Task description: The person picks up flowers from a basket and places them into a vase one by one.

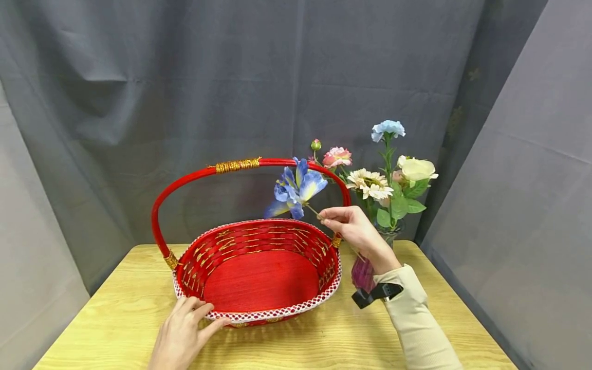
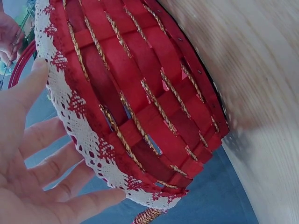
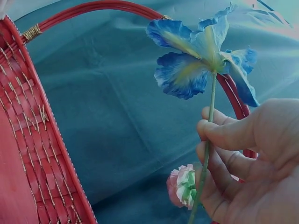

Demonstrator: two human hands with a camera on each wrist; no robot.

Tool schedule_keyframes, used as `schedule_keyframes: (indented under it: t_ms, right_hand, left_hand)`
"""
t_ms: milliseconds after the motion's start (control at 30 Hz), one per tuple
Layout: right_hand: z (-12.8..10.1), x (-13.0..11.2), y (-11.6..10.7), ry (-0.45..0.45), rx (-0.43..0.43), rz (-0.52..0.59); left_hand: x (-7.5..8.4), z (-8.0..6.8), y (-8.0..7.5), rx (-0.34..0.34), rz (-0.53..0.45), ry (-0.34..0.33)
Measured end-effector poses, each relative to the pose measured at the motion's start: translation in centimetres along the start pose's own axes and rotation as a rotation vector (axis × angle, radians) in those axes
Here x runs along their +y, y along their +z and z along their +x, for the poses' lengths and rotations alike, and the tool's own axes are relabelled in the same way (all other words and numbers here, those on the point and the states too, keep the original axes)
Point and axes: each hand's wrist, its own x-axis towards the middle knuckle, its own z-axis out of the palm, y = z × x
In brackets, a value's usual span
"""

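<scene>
My right hand (image 1: 353,228) pinches the thin stem of a blue artificial iris (image 1: 296,190) between thumb and fingertips. Its yellow-centred petals stand above the back right of a red woven basket (image 1: 263,280) with a tall arched handle. In the right wrist view the iris (image 3: 205,60) is upright, its stem (image 3: 209,140) running down past the fingers. At the basket's front left, my left hand (image 1: 182,331) holds the white lace rim. The left wrist view has its fingers (image 2: 51,163) reaching over the lace (image 2: 88,135), thumb at the edge.
Behind my right forearm stands a vase with a purple base (image 1: 363,272), holding several artificial flowers: a light blue carnation (image 1: 387,129), a cream rose (image 1: 416,169) and a cream daisy-like bloom (image 1: 370,184). A grey curtain (image 1: 231,103) hangs behind the wooden table (image 1: 115,308).
</scene>
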Motion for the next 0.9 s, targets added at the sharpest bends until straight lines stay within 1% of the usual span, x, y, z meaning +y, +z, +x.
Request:
schedule_keyframes:
  t_ms: [167, 267, 467, 633, 800, 900]
  right_hand:
    - [-0.1, 0.2, -0.2, 0.004, 0.016, -0.001]
    - [-0.1, 0.1, -0.4, 0.000, 0.043, -0.002]
    - [-0.3, -0.7, -0.9, -0.012, 0.086, -0.011]
    - [-0.5, -1.3, -1.5, -0.011, 0.109, 0.008]
    - [-0.3, -2.1, -2.0, -0.042, 0.108, 0.004]
    - [-0.1, -2.7, -2.5, -0.064, 0.103, -0.002]
  left_hand:
    - [-0.1, 0.1, 0.0, 0.006, 0.003, 0.016]
    - [-0.2, 0.1, 0.0, 0.003, 0.008, 0.018]
    - [-0.1, 0.1, 0.0, 0.005, 0.005, 0.003]
    - [0.1, 0.1, 0.1, -0.002, -0.005, -0.006]
    - [0.2, 0.0, 0.0, -0.022, 0.005, -0.030]
    - [0.1, 0.1, -0.1, -0.013, 0.003, -0.024]
